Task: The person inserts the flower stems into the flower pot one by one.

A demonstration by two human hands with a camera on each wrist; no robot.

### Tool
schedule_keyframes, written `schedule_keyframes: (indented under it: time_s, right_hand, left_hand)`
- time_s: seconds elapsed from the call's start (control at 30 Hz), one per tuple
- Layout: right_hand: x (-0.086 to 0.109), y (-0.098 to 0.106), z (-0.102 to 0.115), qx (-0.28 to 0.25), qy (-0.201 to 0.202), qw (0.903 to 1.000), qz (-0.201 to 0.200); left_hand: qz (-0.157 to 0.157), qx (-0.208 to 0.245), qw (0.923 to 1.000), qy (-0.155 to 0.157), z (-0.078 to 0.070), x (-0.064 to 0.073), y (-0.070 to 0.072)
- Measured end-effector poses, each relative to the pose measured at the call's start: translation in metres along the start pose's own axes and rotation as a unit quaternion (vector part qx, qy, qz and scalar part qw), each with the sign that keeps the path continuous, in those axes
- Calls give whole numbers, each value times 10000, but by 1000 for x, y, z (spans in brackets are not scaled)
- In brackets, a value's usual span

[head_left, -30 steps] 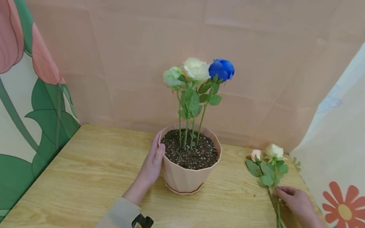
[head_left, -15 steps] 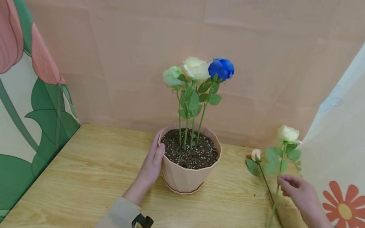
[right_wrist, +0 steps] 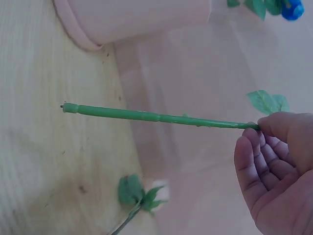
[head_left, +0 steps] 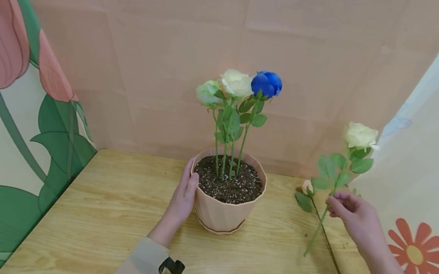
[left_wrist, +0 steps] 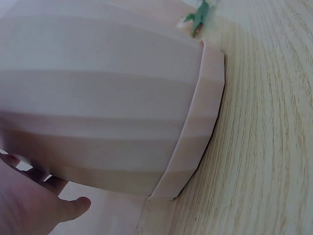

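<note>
A white artificial rose with green leaves is held up off the table in my right hand. Thumb and fingertips pinch its green stem, whose bare lower end points down and toward the pot in the head view. My left hand rests against the left side of the pink faceted flowerpot, touching its wall; in the left wrist view the thumb stands away from the pot. Dark soil fills the pot. A blue rose, a white rose and a pale green rose stand upright in it.
A small pale pink rose with a dark stem lies on the wooden table, right of the pot. Behind hangs a pink cloth. Printed flower cloths border the left and right sides.
My right hand has lifted the white rose off the table, away from the pink rose, and its stem now leans with the lower end leftward. My left hand and the pot have stayed put.
</note>
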State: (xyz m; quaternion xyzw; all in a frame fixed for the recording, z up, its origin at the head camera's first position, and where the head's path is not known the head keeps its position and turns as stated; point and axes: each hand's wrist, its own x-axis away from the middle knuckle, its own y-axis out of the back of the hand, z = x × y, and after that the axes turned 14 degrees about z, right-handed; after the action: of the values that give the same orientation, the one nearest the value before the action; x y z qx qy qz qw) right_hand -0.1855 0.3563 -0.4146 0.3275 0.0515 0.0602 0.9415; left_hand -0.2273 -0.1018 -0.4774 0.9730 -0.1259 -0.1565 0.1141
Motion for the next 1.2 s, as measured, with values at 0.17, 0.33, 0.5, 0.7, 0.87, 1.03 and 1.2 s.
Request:
schedule_keyframes:
  time_s: [0.17,0.33,0.5,0.7,0.87,1.03,1.2]
  right_hand:
    - [0,2,28,138,249,9992,-271]
    - [0,3,60,204,301,9974,-621]
    - [-3,1,85,86,527,9940,-956]
    - [-9,-4,110,-59,839,9894,-1187]
    - [-16,-9,131,-249,1200,9829,-1374]
    - [-23,-18,154,-292,1754,9727,-1489]
    - [-27,-27,175,-457,2062,9671,-1422]
  left_hand:
    - [-20,-34,9999,-144,0,0,0]
    - [-40,-60,9998,-172,0,1,0]
    - [-26,-19,9998,-182,0,1,0]
    - [-1,12,9998,-217,0,1,0]
    - [-1,27,9998,-202,1,0,0]
    - [-11,-10,9999,-151,2,0,0]
    - [-9,-15,9999,-100,1,0,-1]
